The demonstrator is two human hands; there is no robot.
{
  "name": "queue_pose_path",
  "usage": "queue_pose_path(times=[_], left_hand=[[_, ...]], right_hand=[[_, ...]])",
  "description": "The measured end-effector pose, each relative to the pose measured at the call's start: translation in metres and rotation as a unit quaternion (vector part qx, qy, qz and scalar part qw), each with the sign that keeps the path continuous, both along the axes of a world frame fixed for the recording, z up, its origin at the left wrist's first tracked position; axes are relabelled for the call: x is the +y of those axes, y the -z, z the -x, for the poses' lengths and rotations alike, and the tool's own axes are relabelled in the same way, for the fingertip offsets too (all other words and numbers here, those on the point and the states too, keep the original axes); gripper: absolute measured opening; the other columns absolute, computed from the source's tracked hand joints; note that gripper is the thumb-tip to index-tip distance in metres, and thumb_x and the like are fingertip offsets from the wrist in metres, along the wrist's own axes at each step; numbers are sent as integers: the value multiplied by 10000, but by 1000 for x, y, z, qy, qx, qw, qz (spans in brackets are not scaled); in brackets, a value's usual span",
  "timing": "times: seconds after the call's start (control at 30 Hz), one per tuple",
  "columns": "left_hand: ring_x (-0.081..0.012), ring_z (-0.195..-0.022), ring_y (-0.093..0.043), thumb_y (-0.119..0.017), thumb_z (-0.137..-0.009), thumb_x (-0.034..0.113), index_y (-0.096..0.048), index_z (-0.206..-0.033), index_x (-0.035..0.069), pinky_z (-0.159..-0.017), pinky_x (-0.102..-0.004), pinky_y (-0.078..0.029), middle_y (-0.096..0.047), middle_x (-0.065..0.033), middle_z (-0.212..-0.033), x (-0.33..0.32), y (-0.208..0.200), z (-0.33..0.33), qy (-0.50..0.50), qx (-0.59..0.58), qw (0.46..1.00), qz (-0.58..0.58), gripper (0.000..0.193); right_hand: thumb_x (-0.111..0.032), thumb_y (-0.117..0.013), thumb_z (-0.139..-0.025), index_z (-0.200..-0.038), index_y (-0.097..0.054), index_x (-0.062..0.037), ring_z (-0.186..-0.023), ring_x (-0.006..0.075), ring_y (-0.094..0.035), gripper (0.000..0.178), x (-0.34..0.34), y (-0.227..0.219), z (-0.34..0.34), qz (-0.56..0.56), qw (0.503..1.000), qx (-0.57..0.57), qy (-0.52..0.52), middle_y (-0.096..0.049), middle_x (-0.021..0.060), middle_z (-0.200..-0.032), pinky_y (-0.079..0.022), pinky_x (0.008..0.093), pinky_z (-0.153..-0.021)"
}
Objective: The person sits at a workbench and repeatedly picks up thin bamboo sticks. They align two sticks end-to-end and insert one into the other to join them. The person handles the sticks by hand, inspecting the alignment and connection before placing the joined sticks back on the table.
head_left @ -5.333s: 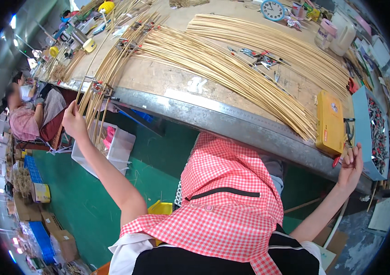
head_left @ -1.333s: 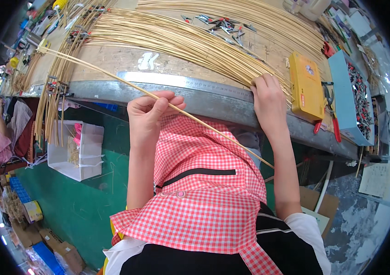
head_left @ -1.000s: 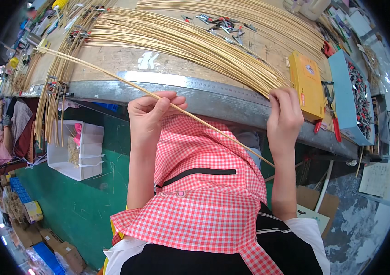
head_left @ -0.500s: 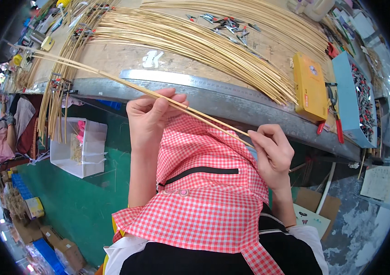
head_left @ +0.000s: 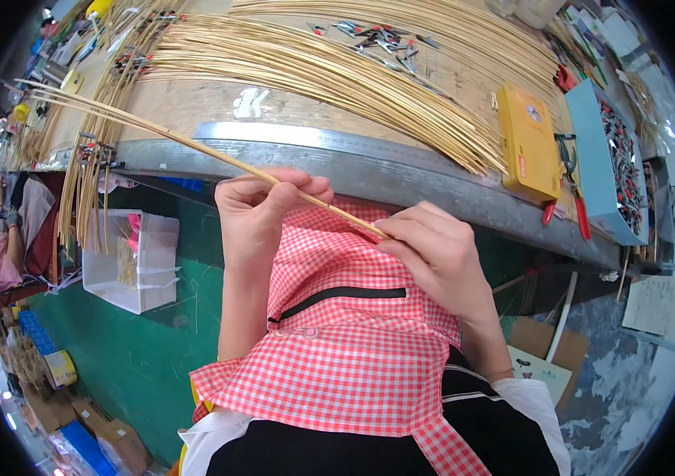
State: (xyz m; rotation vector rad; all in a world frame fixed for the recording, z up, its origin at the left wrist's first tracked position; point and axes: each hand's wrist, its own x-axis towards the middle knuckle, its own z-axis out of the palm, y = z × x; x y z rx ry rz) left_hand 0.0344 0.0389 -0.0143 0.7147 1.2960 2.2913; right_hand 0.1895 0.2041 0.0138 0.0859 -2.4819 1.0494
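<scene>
A few long, thin bamboo strips slant across in front of me, with their far ends fanned slightly apart at the upper left. My left hand pinches them between thumb and fingers partway along. At their near right end, my right hand is closed on the tips, thumb below and fingers above. Between the two hands the strips lie together as one narrow bundle, over my red checked apron. How many strips there are I cannot tell.
On the bench lie a steel ruler, a wide spread of bamboo strips and loose spring clips. At right are a yellow box, red-handled pliers and a blue clip box. A white bin and another person are left.
My right hand has moved left along the strips, closer to my left hand. The strip ends, apart before, now lie together between my hands.
</scene>
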Motion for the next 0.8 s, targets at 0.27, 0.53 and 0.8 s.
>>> queue_pose_path(times=[0.27, 0.53, 0.8], left_hand=[[-296, -957, -657, -640, -792, -49, -616, -1069, -106, -837, -384, -558, -663, -206, -1002, 2, -16, -5, 23, 40, 998, -31, 284], [-109, -698, -668, -719, -759, -13, -700, -929, -35, -633, -222, -543, -709, -82, -803, 47, -80, -12, -56, 307, 948, 68, 173], [-131, -771, -677, -702, -779, -17, -684, -933, -49, -685, -231, -548, -701, -86, -824, 55, -86, 12, -17, 310, 946, 90, 158]], right_hand=[[3, -678, -751, -851, -658, 30, -595, 191, -604, 105, 7, -29, 23, 48, 998, 28, -26, -646, 105, -724, -462, 286, -539], [-4, -680, -807, -861, -690, 13, -556, 49, -531, 57, 4, -106, 75, 186, 958, 220, 6, -669, 55, -718, -392, 178, -479], [-9, -671, -825, -884, -693, 20, -570, 53, -551, 69, 13, -102, 83, 180, 938, 295, -4, -677, 65, -730, -432, 171, -506]])
